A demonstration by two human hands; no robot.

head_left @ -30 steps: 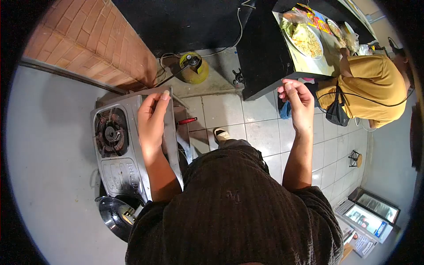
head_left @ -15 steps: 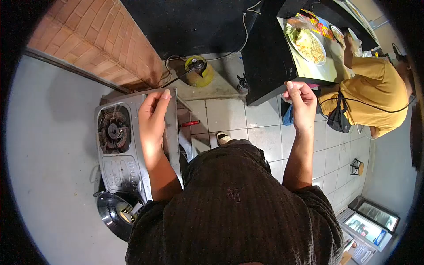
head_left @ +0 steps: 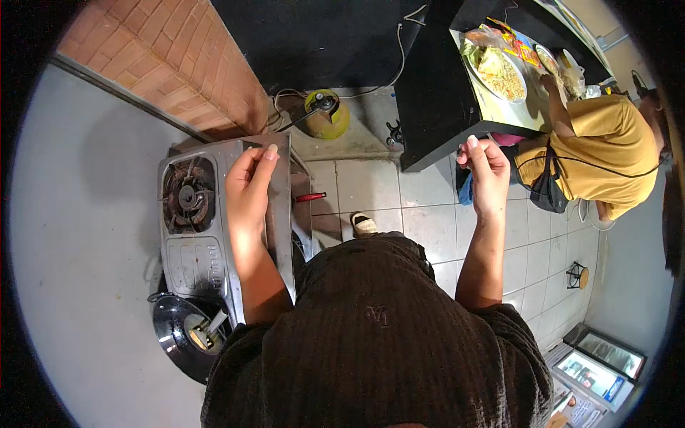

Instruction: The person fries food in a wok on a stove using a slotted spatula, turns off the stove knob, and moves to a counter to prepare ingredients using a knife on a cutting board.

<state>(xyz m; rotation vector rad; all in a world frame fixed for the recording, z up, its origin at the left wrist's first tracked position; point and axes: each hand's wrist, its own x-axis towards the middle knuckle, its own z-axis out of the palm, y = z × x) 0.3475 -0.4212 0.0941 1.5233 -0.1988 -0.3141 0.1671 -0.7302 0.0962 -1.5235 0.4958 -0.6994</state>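
Note:
My left hand (head_left: pixel 247 187) is raised beside the gas stove (head_left: pixel 193 267), its fingers curled and the thumb laid along them. Nothing shows in it. The stove's burner (head_left: pixel 190 197) lies just left of this hand. My right hand (head_left: pixel 489 184) is held up in front of the black counter (head_left: pixel 435 93), the thumb pressed to the curled fingers, with no object visible there. Both hands appear apart from the things around them. A black wok (head_left: pixel 173 329) with a light-handled utensil in it sits at the near end of the stove.
A person in a yellow shirt (head_left: pixel 606 153) reaches over the counter at right, near a plate of chopped food (head_left: pixel 515 84). A yellow-green gas cylinder (head_left: pixel 333 127) stands by the brick pillar (head_left: pixel 193 64). A red handle (head_left: pixel 310 197) juts out beside the stove. A small stool (head_left: pixel 583 276) stands at right.
My hands hold almost the same pose. The view has shifted slightly. The other person's hand has moved left over the counter, toward the plate.

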